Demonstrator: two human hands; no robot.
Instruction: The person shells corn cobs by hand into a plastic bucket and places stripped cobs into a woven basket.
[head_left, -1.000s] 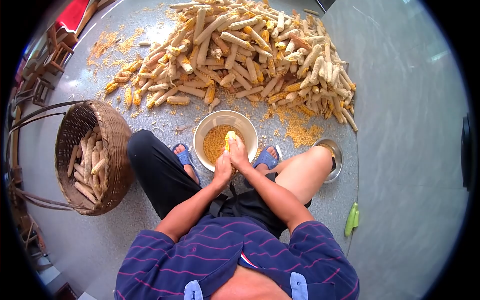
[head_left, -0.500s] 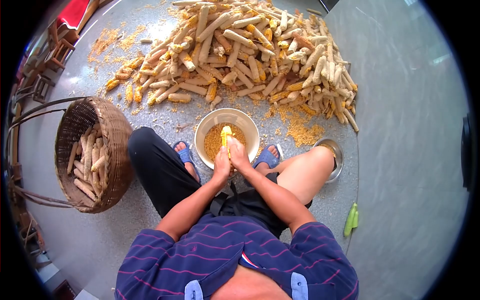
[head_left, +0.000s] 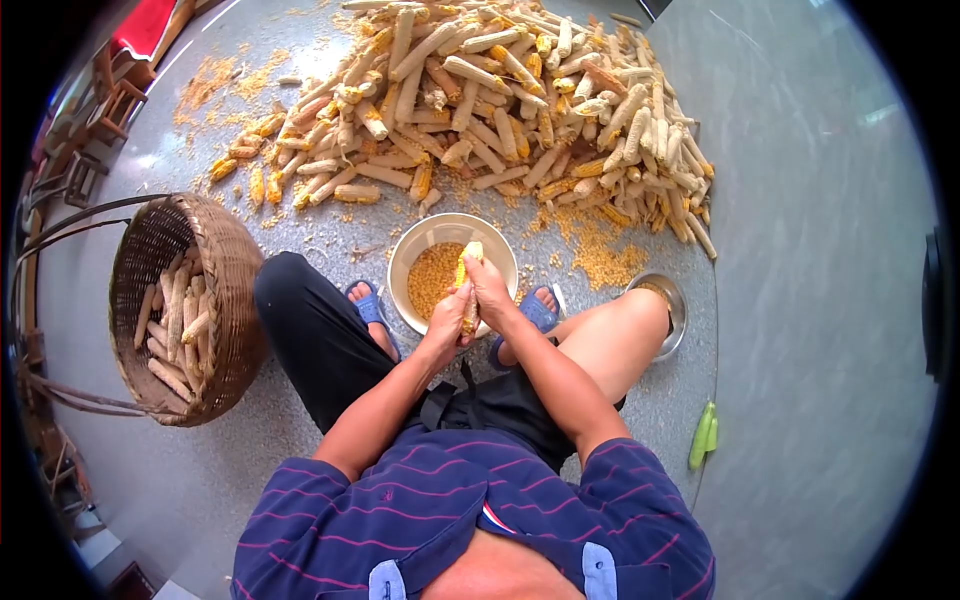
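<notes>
Over the right part of a white basin (head_left: 404, 262) that holds loose yellow kernels (head_left: 432, 278), both hands are on one corn cob (head_left: 473, 250). My left hand (head_left: 449, 315) is closed around its lower part. My right hand (head_left: 488, 287) grips the cob higher up, its fingers against the yellow kernels. The cob's top end sticks out above the fingers, tilted slightly right. Part of the cob is hidden between the hands.
A big heap of cobs (head_left: 480, 110) lies beyond the basin, with scattered kernels (head_left: 600, 250) around it. A wicker basket (head_left: 235, 300) with bare cobs stands left. A metal bowl (head_left: 678, 310) sits beside the right knee; green pieces (head_left: 703, 437) lie farther right.
The cob and both hands have shifted slightly right over the basin, and the cob now leans right. The right hand has moved higher on the cob.
</notes>
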